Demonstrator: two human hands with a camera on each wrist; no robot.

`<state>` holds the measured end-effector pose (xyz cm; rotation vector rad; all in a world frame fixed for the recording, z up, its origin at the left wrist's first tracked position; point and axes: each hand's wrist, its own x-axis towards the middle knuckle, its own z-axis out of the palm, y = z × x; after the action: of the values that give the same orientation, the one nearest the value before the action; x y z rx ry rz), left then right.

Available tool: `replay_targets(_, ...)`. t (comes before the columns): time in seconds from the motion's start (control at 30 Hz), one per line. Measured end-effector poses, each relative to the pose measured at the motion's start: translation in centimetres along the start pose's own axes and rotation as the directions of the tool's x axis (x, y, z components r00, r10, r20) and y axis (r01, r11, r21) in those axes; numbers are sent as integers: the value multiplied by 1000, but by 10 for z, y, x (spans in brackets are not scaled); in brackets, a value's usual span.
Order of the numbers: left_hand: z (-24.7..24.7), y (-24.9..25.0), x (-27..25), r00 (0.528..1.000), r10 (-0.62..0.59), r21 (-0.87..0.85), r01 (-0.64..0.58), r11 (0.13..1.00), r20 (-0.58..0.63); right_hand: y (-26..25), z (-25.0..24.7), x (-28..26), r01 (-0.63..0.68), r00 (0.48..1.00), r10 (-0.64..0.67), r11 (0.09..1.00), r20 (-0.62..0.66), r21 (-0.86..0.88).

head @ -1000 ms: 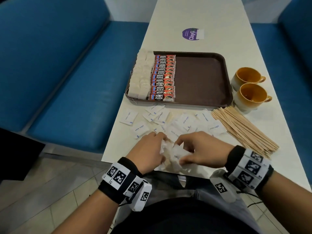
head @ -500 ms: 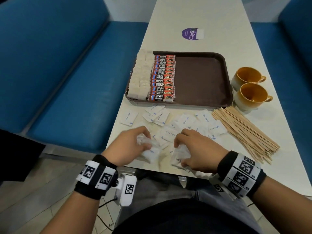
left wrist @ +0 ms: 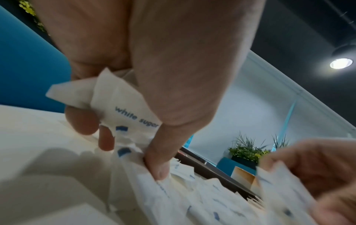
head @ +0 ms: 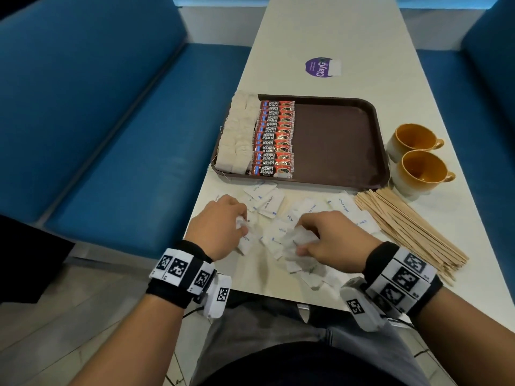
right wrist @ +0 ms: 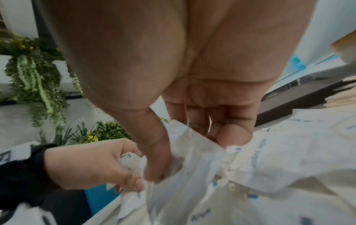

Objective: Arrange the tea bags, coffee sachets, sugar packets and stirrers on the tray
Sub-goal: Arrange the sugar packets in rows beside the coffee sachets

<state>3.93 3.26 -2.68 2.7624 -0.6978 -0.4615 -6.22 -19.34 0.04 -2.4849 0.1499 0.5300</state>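
A: Sugar packets [head: 271, 203] lay on the table [head: 320, 32] before the tray [head: 374, 126]; what changed?

B: Your hands parted; left hand [head: 220, 227] and right hand [head: 333, 236] each clutched a bunch, ready for traying.

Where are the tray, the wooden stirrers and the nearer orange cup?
tray [head: 334, 140], head view, bare brown floor.
wooden stirrers [head: 407, 227], head view, middle of the bundle.
nearer orange cup [head: 401, 179], head view, outer wall.

Crinkled matt paper sugar packets [head: 266, 203]; pale wooden stirrers [head: 409, 228]; smooth brown tray [head: 334, 140], probably plastic; glossy coffee sachets [head: 274, 137].
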Motion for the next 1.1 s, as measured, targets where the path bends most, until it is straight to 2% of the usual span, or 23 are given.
replay_targets(0.1,4,3,-1,1000,-8,46,7,999,23,-8,-2,17,-30,999,31,999,-39,19)
replay_targets(0.2,4,4,-4,999,-9,19,8,1000,43,-16,5,26,-56,998,54,994,-19,-99)
replay_targets(0.27,3,2,-8,1000,-11,-97,13,995,22,-20,9,27,-39,999,38,982,-13,-185)
replay_targets(0.37,-4,-5,-14,996,-87,-354,75,932,-17,-21,11,28,-14,999,5,976,-42,-218)
replay_targets(0.47,-13,-19,-18,980,-192,-441,155,884,-41,-18,10,27,-16,999,6,981,-49,-193)
replay_targets(0.6,-23,-36,-9,949,-306,-455,241,857,-73,-19,10,23,-16,999,9,990,-51,-142)
replay_targets(0.7,-27,-39,6,951,-295,-343,248,906,-89,-20,11,23,-37,998,33,996,-55,-80)
replay_targets(0.77,-26,-36,17,950,-298,-263,265,928,-95,-19,12,24,-13,999,9,994,-42,-109)
replay_targets(0.83,-22,-31,26,955,-288,-197,269,943,-72,-15,14,26,0,1000,-4,991,-25,-132)
replay_targets(0.93,-18,-21,33,961,-271,-110,265,958,-49,-10,12,25,3,1000,-3,997,1,-79)
replay_targets(1.1,-19,-10,29,973,-227,-255,211,944,-33,5,0,19,-5,1000,7,995,-27,99)
